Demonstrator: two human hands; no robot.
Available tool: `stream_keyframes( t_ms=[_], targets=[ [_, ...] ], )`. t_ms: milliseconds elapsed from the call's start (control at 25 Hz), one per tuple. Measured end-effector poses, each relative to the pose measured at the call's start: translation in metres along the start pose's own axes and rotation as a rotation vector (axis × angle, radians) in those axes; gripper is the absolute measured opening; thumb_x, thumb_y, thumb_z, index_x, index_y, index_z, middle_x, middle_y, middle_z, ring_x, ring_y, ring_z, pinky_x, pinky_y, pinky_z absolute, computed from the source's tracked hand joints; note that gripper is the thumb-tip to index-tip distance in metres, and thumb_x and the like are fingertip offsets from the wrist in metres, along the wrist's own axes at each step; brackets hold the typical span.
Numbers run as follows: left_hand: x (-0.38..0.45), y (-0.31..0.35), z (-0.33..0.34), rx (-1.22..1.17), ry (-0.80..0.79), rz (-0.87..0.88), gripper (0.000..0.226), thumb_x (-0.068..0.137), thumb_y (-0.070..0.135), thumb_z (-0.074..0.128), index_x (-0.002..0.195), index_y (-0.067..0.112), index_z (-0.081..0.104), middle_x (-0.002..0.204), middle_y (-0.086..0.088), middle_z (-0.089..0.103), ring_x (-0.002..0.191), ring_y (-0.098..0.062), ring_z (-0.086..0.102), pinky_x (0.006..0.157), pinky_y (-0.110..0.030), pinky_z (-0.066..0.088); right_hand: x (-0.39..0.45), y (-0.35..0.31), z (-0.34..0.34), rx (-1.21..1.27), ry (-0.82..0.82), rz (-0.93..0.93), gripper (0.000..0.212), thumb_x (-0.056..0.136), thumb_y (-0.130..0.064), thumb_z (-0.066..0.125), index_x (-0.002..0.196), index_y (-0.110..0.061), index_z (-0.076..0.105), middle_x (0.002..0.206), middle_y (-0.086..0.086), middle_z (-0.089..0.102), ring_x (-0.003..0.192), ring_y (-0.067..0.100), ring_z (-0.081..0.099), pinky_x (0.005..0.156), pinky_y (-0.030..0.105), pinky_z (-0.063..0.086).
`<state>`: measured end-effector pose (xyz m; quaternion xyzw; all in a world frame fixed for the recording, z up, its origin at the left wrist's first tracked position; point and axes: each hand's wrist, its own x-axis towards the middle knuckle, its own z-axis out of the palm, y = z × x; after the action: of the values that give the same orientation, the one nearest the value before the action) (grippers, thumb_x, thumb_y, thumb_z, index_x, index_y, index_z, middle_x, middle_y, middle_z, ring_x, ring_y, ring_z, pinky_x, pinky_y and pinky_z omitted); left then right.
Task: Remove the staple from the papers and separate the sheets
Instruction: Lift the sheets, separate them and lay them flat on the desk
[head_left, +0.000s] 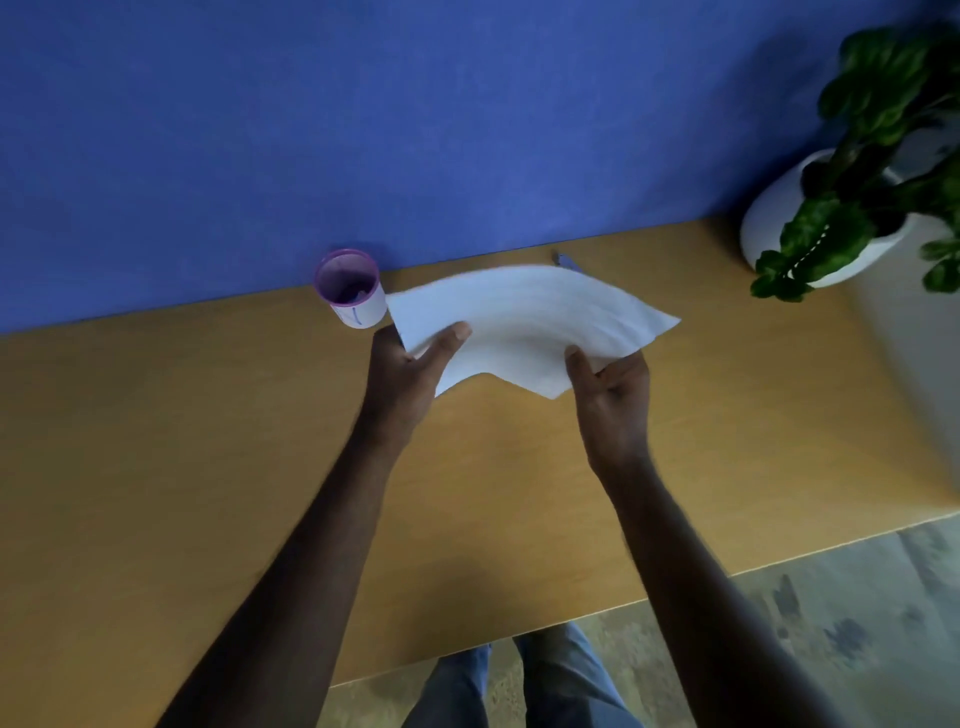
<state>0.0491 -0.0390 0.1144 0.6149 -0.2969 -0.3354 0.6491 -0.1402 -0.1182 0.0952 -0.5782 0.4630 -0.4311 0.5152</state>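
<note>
Now both hands hold the papers (524, 322) above the table (208, 467), over the part close to its far edge. The left hand (410, 374) grips the left end of the papers: the thumb lies on top of the sheet and the other fingers are curled under it, hidden. The right hand (613, 395) grips the near right side in the same way, thumb pressed on top, fingers below.

The papers are thin, white and flexible. Their long axis runs from left to right, about parallel to the far edge of the table, and the right corner points to the right and a little away from the person. The middle bends upward in a soft arch, and the near edge hangs down to a corner between the two hands. The picture is blurred by motion, so I cannot tell how many sheets there are, and the staple is too small to see.

Just to the left of the papers, at the far edge of the table, stands a small round cup (352, 288) with a purple rim and white wall; something dark is inside. A small bluish thing (566, 261) shows behind the papers; I cannot tell what it is. At the far right corner sits a smooth white rounded pot (769, 223) with a green leafy plant (872, 104). The table is smooth, wood coloured; behind it is a blue matte wall (363, 130).
</note>
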Motion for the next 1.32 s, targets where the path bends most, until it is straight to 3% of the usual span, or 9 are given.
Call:
stream_keyframes(
  t_ms=[280,480,680,880,1080,1240,1320],
  targets=[
    [0.005,-0.027,-0.002,0.000,0.034,-0.094,0.022,0.084,0.021,0.081,0.096,0.039,0.081,0.099,0.012,0.082,0.098,-0.008,0.077,0.081,-0.020,0.058,-0.001,0.020,0.009,0.003,-0.010,0.115,0.028,0.092,-0.013,0.065,0.118,-0.023,0.069,0.111,-0.002,0.077,0.106,0.017,0.073,0.093,0.039,0.060],
    [0.013,-0.025,-0.005,0.007,0.030,-0.109,0.026,0.080,0.029,0.084,0.104,0.021,0.078,0.100,0.009,0.082,0.097,-0.010,0.078,0.078,-0.019,0.058,0.007,0.016,0.001,0.029,0.007,0.102,0.031,0.092,-0.007,0.066,0.122,-0.017,0.066,0.110,-0.001,0.075,0.104,0.018,0.071,0.083,0.027,0.057],
    [0.011,-0.019,-0.002,0.000,0.005,-0.116,0.016,0.086,0.024,0.081,0.099,0.034,0.080,0.102,0.010,0.082,0.100,-0.010,0.077,0.083,-0.021,0.059,0.012,0.007,0.003,0.003,-0.039,0.104,0.027,0.098,-0.001,0.062,0.121,-0.013,0.069,0.114,0.002,0.076,0.109,0.017,0.073,0.094,0.038,0.060],
    [0.006,-0.011,-0.003,-0.047,-0.041,-0.071,0.019,0.084,0.026,0.081,0.101,0.035,0.081,0.103,0.007,0.082,0.101,-0.012,0.077,0.084,-0.023,0.059,0.006,-0.001,-0.007,0.068,-0.005,0.061,0.025,0.095,-0.010,0.063,0.117,-0.016,0.070,0.108,-0.003,0.077,0.105,0.014,0.074,0.087,0.027,0.059],
    [-0.001,-0.022,0.005,0.023,-0.079,-0.190,0.034,0.087,0.018,0.081,0.096,0.050,0.078,0.103,0.015,0.081,0.100,-0.007,0.076,0.088,-0.029,0.059,0.004,0.009,-0.003,0.026,0.010,0.152,0.028,0.097,0.000,0.062,0.121,-0.012,0.071,0.113,0.003,0.078,0.109,0.019,0.074,0.098,0.045,0.060],
    [0.001,-0.023,0.003,0.016,-0.084,-0.139,0.024,0.082,0.031,0.082,0.102,0.044,0.079,0.107,0.010,0.081,0.103,-0.011,0.077,0.088,-0.027,0.062,0.002,0.007,-0.011,0.096,0.011,0.111,0.030,0.095,-0.007,0.063,0.114,-0.029,0.073,0.111,-0.007,0.079,0.106,0.012,0.075,0.091,0.031,0.061],
    [-0.003,-0.027,0.005,0.023,-0.076,-0.164,0.024,0.085,0.025,0.082,0.099,0.044,0.080,0.106,0.010,0.081,0.102,-0.011,0.077,0.090,-0.031,0.062,-0.002,0.010,-0.012,0.115,0.027,0.141,0.032,0.096,-0.002,0.062,0.116,-0.026,0.072,0.111,-0.004,0.079,0.107,0.013,0.074,0.093,0.033,0.060]
  ],
)
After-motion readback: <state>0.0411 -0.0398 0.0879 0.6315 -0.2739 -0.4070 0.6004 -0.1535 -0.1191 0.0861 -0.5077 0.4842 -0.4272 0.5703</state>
